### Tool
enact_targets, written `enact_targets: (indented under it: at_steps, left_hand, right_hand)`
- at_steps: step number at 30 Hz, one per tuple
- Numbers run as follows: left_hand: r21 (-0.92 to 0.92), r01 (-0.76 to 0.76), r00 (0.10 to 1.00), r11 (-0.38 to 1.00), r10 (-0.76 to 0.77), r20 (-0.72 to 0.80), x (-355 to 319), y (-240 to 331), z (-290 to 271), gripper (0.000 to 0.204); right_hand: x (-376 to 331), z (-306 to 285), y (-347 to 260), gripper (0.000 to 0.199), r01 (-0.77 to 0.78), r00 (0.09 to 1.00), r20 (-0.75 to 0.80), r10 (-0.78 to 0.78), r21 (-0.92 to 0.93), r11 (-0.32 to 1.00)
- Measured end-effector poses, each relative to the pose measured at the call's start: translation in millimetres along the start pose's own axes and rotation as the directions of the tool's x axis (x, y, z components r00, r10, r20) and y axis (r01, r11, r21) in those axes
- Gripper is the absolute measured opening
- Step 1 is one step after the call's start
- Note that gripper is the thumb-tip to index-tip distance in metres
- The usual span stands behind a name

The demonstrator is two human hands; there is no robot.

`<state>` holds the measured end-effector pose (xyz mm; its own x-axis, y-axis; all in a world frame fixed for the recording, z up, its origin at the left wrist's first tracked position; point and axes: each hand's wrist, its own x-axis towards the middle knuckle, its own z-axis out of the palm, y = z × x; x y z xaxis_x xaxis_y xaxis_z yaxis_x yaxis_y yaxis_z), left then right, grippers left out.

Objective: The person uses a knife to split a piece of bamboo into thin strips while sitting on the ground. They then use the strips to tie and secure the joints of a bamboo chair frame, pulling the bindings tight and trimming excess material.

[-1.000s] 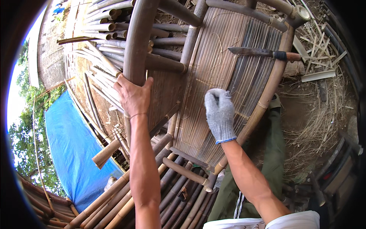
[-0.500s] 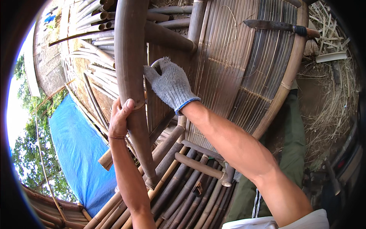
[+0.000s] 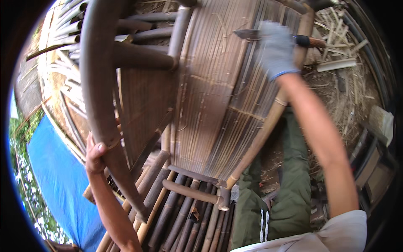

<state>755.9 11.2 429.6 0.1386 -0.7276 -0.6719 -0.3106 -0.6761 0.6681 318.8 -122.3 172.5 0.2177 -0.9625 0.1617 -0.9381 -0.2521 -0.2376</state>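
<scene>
At the far left hangs a blue sheet (image 3: 58,176), and just right of it my bare left hand (image 3: 95,159) touches the lower part of a thick bamboo post (image 3: 98,80). My thumb lies along the post's edge; the other fingers are partly hidden, so I cannot tell whether they grasp it. Right of the post is the wide slatted panel (image 3: 205,105) of the bamboo chair, tilted in front of me, with dark poles (image 3: 180,222) below it.

Across the panel's upper right lies the knife (image 3: 303,40), blade toward the left, handle reaching past the side rail (image 3: 268,119). My gloved right hand (image 3: 275,48) is over its middle, blurred; I cannot tell if those fingers have closed on it. My legs are below, and pale shavings (image 3: 342,46) are at the far right.

I judge the step in hand to be reaching to the knife while my left steadies the post. Picking it up would call for fingers wrapped round the handle, clear of the blade.
</scene>
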Motion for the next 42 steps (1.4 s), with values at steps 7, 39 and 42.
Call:
enact_targets:
  at_steps: [7, 39, 42]
  left_hand:
    - [0.170, -0.023, 0.985, 0.985, 0.051, -0.163, -4.6, -9.9, -1.3, 0.096]
    - [0.121, 0.055, 0.994, 0.991, -0.043, -0.097, -38.8, -29.4, -2.2, 0.086]
    - [0.142, 0.030, 0.992, 0.989, -0.012, -0.129, -37.3, -33.9, -1.5, 0.085]
  right_hand:
    - [-22.5, 26.6, 182.3, 0.031, 0.246, 0.911, 0.382, -0.154, -0.204, 0.947]
    - [-74.7, -128.7, -147.7, 0.039, -0.210, 0.745, 0.601, -0.290, 0.624, 0.753]
    - [-90.2, -144.8, -151.1, 0.036, -0.203, 0.764, 0.597, -0.245, 0.583, 0.787]
